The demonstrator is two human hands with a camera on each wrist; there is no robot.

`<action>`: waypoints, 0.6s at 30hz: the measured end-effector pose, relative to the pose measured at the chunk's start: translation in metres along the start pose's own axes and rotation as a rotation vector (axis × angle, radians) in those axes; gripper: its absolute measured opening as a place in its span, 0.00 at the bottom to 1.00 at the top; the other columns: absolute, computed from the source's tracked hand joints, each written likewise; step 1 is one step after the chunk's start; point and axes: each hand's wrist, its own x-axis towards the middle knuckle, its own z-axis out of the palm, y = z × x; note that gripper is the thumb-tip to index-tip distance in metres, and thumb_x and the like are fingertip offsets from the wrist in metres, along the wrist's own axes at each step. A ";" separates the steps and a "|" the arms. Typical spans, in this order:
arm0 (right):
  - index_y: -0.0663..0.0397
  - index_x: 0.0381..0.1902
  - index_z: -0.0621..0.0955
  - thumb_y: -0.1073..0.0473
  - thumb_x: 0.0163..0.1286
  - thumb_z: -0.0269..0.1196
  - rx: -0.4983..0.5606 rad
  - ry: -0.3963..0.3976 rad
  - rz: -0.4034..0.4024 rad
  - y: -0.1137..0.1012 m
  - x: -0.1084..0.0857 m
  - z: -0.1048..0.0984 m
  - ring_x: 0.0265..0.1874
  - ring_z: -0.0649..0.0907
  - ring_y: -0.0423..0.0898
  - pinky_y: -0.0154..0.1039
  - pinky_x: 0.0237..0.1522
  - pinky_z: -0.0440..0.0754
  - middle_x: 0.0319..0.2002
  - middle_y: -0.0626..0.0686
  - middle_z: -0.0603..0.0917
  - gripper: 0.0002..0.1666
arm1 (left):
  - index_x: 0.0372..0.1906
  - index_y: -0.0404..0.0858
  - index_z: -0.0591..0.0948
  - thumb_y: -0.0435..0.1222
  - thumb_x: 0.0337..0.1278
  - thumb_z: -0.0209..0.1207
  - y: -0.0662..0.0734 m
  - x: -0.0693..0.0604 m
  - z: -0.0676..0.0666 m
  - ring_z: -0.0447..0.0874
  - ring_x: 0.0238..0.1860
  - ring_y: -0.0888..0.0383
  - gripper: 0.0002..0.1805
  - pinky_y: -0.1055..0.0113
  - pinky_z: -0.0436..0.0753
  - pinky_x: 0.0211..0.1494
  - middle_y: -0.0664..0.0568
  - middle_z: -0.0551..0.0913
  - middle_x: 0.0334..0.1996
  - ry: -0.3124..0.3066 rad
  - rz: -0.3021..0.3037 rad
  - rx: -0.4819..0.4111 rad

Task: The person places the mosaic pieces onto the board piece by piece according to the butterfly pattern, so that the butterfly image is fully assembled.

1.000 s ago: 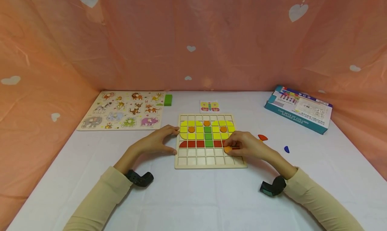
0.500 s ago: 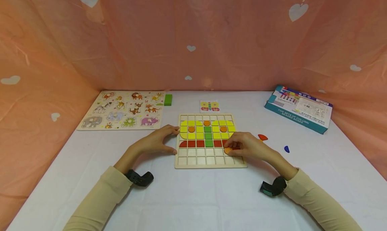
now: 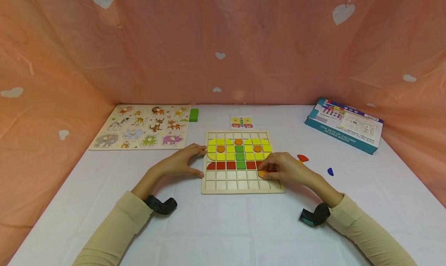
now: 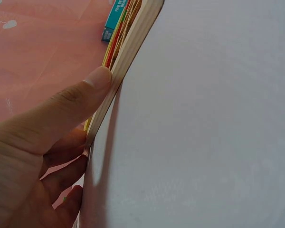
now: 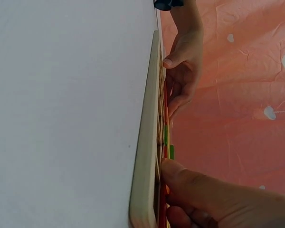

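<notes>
A wooden grid board point(image 3: 241, 185) lies mid-table, its cells partly filled with yellow, red, green and orange pieces. My left hand point(image 3: 179, 162) touches the board's left edge with thumb and fingertips; in the left wrist view the thumb point(image 4: 80, 95) lies against the wooden side. Over the lower right cells, my right hand point(image 3: 287, 167) pinches an orange disc point(image 3: 262, 174) between thumb and fingers. These fingers partly cover the disc and the red row's right end. Behind the board lies a small butterfly pattern card point(image 3: 241, 122).
Right of the board lie a red piece point(image 3: 303, 158) and a blue piece point(image 3: 330, 172). A teal and white box point(image 3: 343, 126) sits at the back right. An animal puzzle board point(image 3: 139, 127) and a green block point(image 3: 193, 115) occupy the back left. Pink cloth hangs behind.
The orange disc in my right hand has shifted slightly toward me across the board, mostly in the first half second. My left hand has stayed at the board's edge.
</notes>
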 end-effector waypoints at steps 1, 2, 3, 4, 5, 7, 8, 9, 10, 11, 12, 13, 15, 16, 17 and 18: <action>0.50 0.42 0.84 0.55 0.55 0.70 0.001 0.000 -0.002 0.000 0.000 0.000 0.34 0.75 0.40 0.33 0.37 0.77 0.36 0.42 0.82 0.15 | 0.61 0.34 0.71 0.45 0.41 0.71 0.000 0.000 0.000 0.58 0.68 0.48 0.39 0.51 0.56 0.71 0.45 0.64 0.67 0.000 0.003 0.000; 0.50 0.42 0.84 0.55 0.55 0.70 0.001 0.000 -0.003 0.000 0.000 0.000 0.34 0.76 0.40 0.33 0.37 0.77 0.36 0.42 0.82 0.15 | 0.61 0.34 0.72 0.45 0.40 0.71 0.000 0.000 0.000 0.58 0.68 0.48 0.39 0.51 0.56 0.71 0.45 0.64 0.67 0.000 0.005 0.000; 0.50 0.42 0.84 0.55 0.55 0.70 0.000 0.001 -0.004 0.000 0.000 0.000 0.34 0.76 0.40 0.33 0.38 0.78 0.36 0.42 0.83 0.15 | 0.61 0.34 0.72 0.45 0.41 0.71 0.000 0.000 0.000 0.58 0.68 0.48 0.39 0.51 0.57 0.71 0.45 0.64 0.67 0.000 0.007 0.002; 0.50 0.42 0.84 0.55 0.55 0.70 -0.001 0.003 -0.004 0.000 0.000 0.000 0.35 0.76 0.40 0.33 0.39 0.78 0.36 0.42 0.83 0.15 | 0.61 0.34 0.72 0.45 0.40 0.71 0.000 0.000 0.000 0.58 0.68 0.48 0.39 0.51 0.57 0.71 0.45 0.64 0.67 0.001 0.008 0.002; 0.50 0.42 0.84 0.55 0.55 0.70 -0.003 0.004 -0.005 0.000 0.000 0.001 0.35 0.76 0.40 0.34 0.39 0.78 0.36 0.43 0.83 0.15 | 0.61 0.34 0.72 0.45 0.40 0.71 0.000 0.000 0.000 0.58 0.68 0.48 0.39 0.51 0.57 0.71 0.45 0.64 0.67 0.001 0.008 0.003; 0.50 0.42 0.84 0.55 0.55 0.70 -0.007 0.007 -0.002 0.000 0.000 0.001 0.35 0.76 0.40 0.34 0.39 0.78 0.37 0.43 0.83 0.15 | 0.61 0.33 0.72 0.45 0.41 0.71 0.000 0.000 0.000 0.59 0.67 0.48 0.39 0.51 0.57 0.71 0.45 0.64 0.67 0.001 0.009 0.002; 0.50 0.42 0.84 0.55 0.55 0.70 -0.009 0.008 -0.001 -0.001 0.000 0.001 0.35 0.76 0.40 0.33 0.39 0.78 0.36 0.42 0.83 0.15 | 0.61 0.34 0.72 0.45 0.41 0.71 0.000 0.000 0.000 0.59 0.67 0.48 0.39 0.51 0.57 0.71 0.45 0.64 0.67 0.001 0.009 0.001; 0.49 0.42 0.85 0.54 0.55 0.70 -0.011 0.008 -0.001 -0.001 0.000 0.001 0.35 0.76 0.40 0.33 0.39 0.77 0.36 0.42 0.83 0.15 | 0.61 0.34 0.71 0.45 0.41 0.71 -0.001 0.000 0.000 0.59 0.67 0.48 0.40 0.51 0.57 0.71 0.45 0.64 0.67 0.001 0.008 0.001; 0.49 0.41 0.85 0.54 0.55 0.70 -0.009 0.007 -0.001 -0.001 0.000 0.001 0.34 0.76 0.40 0.33 0.38 0.77 0.36 0.42 0.83 0.15 | 0.61 0.34 0.71 0.45 0.41 0.71 -0.001 0.000 0.000 0.58 0.68 0.49 0.40 0.51 0.57 0.71 0.45 0.64 0.67 0.000 0.006 -0.001; 0.49 0.41 0.85 0.54 0.55 0.70 -0.010 0.006 -0.003 -0.001 0.000 0.001 0.34 0.75 0.40 0.33 0.37 0.77 0.35 0.42 0.82 0.15 | 0.61 0.34 0.71 0.45 0.41 0.71 -0.001 0.000 0.000 0.58 0.68 0.49 0.40 0.51 0.57 0.71 0.45 0.64 0.67 0.000 0.006 -0.001; 0.49 0.41 0.85 0.54 0.55 0.70 -0.011 0.005 -0.008 0.000 0.000 0.001 0.33 0.75 0.40 0.32 0.36 0.77 0.35 0.42 0.82 0.15 | 0.61 0.34 0.71 0.45 0.41 0.71 -0.001 0.000 0.000 0.59 0.68 0.49 0.40 0.51 0.57 0.71 0.45 0.64 0.67 0.000 0.006 -0.003; 0.49 0.41 0.85 0.54 0.55 0.70 -0.011 0.004 -0.010 0.000 0.000 0.001 0.33 0.75 0.40 0.32 0.36 0.76 0.34 0.41 0.82 0.14 | 0.61 0.34 0.71 0.45 0.41 0.71 -0.001 0.000 0.000 0.59 0.67 0.48 0.40 0.51 0.57 0.71 0.45 0.64 0.67 0.000 0.008 -0.002; 0.49 0.41 0.85 0.54 0.55 0.70 -0.014 0.004 -0.014 0.000 0.000 0.001 0.33 0.75 0.40 0.32 0.35 0.76 0.34 0.41 0.82 0.15 | 0.61 0.34 0.71 0.45 0.41 0.71 -0.001 0.000 0.000 0.59 0.67 0.48 0.40 0.51 0.57 0.71 0.45 0.64 0.67 0.002 0.012 0.001; 0.49 0.41 0.85 0.54 0.55 0.70 -0.017 0.003 -0.015 0.000 0.000 0.001 0.33 0.75 0.39 0.32 0.35 0.76 0.34 0.41 0.82 0.15 | 0.61 0.34 0.71 0.45 0.40 0.71 -0.001 0.000 0.000 0.59 0.67 0.48 0.40 0.51 0.57 0.71 0.45 0.64 0.67 0.004 0.015 0.002; 0.49 0.42 0.85 0.54 0.55 0.70 -0.019 0.004 -0.015 0.000 0.000 0.002 0.33 0.75 0.39 0.32 0.36 0.76 0.34 0.41 0.82 0.15 | 0.61 0.34 0.72 0.44 0.40 0.72 -0.001 0.000 0.000 0.59 0.67 0.49 0.40 0.52 0.57 0.70 0.45 0.64 0.66 0.007 0.020 0.005; 0.49 0.42 0.85 0.54 0.55 0.70 -0.018 0.004 -0.014 0.000 0.000 0.001 0.33 0.75 0.39 0.32 0.36 0.76 0.35 0.42 0.82 0.16 | 0.61 0.34 0.72 0.44 0.40 0.72 -0.001 0.000 0.000 0.59 0.67 0.49 0.39 0.52 0.57 0.70 0.45 0.65 0.66 0.010 0.023 0.008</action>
